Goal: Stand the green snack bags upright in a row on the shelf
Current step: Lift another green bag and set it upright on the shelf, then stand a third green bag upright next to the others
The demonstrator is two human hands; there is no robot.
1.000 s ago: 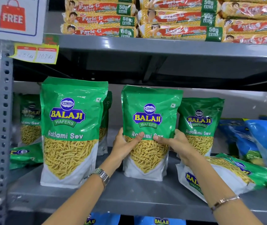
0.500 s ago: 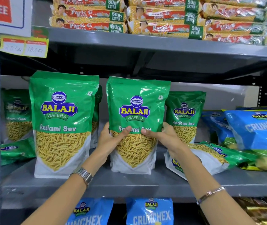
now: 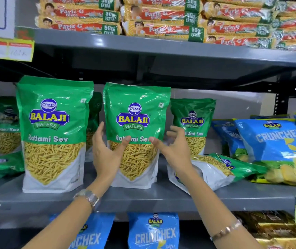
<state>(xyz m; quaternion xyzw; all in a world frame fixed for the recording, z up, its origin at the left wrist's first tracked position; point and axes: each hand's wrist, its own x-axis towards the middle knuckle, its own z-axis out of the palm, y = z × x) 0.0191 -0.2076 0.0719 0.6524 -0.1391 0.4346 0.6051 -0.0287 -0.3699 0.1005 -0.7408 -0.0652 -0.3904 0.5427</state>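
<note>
Two green Balaji Ratlami Sev bags stand upright side by side at the front of the grey shelf [image 3: 143,199]: the left bag [image 3: 53,133] and the middle bag [image 3: 136,112]. My left hand [image 3: 105,153] and my right hand [image 3: 174,151] flank the middle bag. Only the thumbs touch its front, and the fingers are spread away from its edges. Behind stand more green bags, one at the right [image 3: 194,121] and one at the far left [image 3: 7,126]. Another green bag [image 3: 220,169] lies flat to the right, under my right wrist. One more lies flat [image 3: 1,164] at the far left.
Blue Crunchex bags [image 3: 276,141] lean at the right end of the same shelf. The shelf board above [image 3: 161,49] carries stacked Parle-G biscuit packs [image 3: 152,29]. More blue bags [image 3: 152,230] stand on the shelf below. A perforated steel post [image 3: 276,105] rises at the back right.
Both hands gripped the middle bag's lower sides earlier. Now the fingers have opened and pulled off its edges, and the bag stands on the shelf. The camera has shifted rightward.
</note>
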